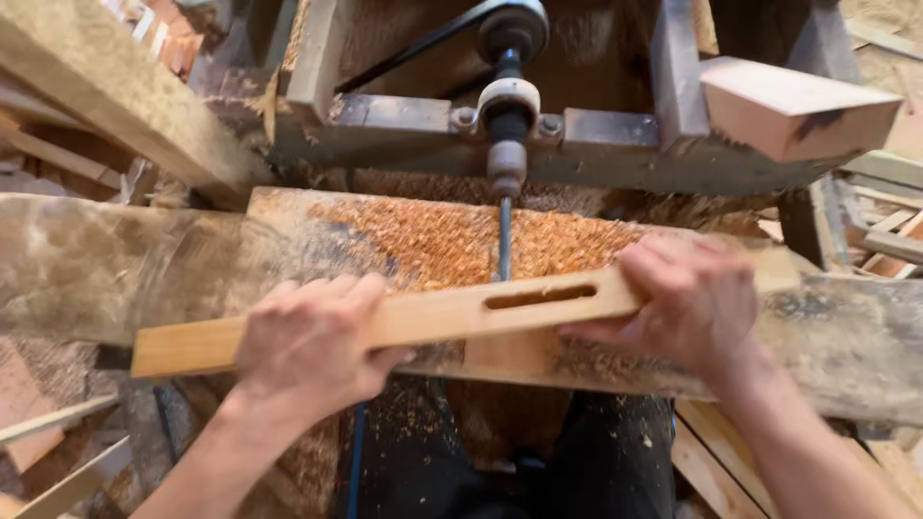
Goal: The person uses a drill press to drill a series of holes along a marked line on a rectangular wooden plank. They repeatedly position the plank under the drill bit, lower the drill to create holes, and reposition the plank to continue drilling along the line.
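Sawdust [433, 240], wood block [798, 111], offcuts [889, 240]

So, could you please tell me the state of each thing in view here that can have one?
Wooden slat: held level on edge, long slot cut through it, bit at the slot.
Drill bit: horizontal, tip at the slat; spinning or not, cannot tell.
Left hand: closed around the slat.
Right hand: closed around the slat's other end.
Work table: covered in wood shavings.

A wooden strip [423, 319] lies crosswise on the work table [106, 259], the left hand [312, 346] gripping it left of its slot [540, 296], the right hand [687, 303] at its right. Behind it, the drill bit [504, 235] points into sawdust [423, 240] on the table; a wood block [793, 106] sits far right.
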Tool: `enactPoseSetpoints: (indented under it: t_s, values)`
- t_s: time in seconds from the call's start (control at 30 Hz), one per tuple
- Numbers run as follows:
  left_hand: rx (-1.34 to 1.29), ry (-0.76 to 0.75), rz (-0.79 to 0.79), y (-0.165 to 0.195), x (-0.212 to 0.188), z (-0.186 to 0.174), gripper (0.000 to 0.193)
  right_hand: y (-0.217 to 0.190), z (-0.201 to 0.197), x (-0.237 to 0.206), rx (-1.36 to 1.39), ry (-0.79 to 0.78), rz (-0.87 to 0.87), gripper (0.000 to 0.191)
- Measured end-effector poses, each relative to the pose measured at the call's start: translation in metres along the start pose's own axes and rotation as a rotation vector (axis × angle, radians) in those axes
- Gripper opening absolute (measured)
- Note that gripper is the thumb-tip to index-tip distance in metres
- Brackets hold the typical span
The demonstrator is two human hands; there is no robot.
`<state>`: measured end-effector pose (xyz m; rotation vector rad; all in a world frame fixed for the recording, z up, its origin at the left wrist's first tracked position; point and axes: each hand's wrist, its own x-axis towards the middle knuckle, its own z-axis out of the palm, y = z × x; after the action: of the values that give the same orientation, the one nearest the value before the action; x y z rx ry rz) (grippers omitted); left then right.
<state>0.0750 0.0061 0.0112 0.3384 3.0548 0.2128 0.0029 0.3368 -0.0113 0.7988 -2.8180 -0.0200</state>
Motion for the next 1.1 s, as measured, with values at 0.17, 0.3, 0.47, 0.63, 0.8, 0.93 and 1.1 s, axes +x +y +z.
enactPoseSetpoints:
  t_s: [0.17, 0.3, 0.47, 0.63, 0.8, 0.93, 1.1]
  values:
    - [0.119, -0.060, -0.084, -0.019, -0.021, -0.006, 0.054, -0.027, 0.004, 0.010, 0.095, 0.147, -0.154, 0.072]
    - [0.150, -0.128, -0.170, -0.033, -0.025, 0.006, 0.057, -0.032, 0.002, 0.013, 0.082, 0.222, -0.188, 0.071]
    - [0.218, -0.136, -0.157, -0.040, -0.022, 0.008, 0.057, -0.034, 0.000, 0.014, 0.133, 0.151, -0.135, 0.072]
    - [0.281, -0.271, -0.248, -0.045, -0.027, -0.001, 0.050, -0.049, 0.000, 0.015, 0.151, 0.204, -0.157, 0.072]
    - [0.246, 0.003, -0.120, -0.058, -0.028, 0.008, 0.056, -0.057, -0.002, 0.017, 0.183, 0.241, -0.106, 0.072]
    - [0.170, -0.019, -0.051, -0.066, -0.014, 0.006, 0.052, -0.057, -0.002, 0.011, 0.146, 0.187, -0.096, 0.070]
    - [0.200, -0.090, 0.106, -0.047, 0.031, -0.015, 0.058, -0.057, -0.008, -0.016, 0.100, 0.106, 0.048, 0.071]
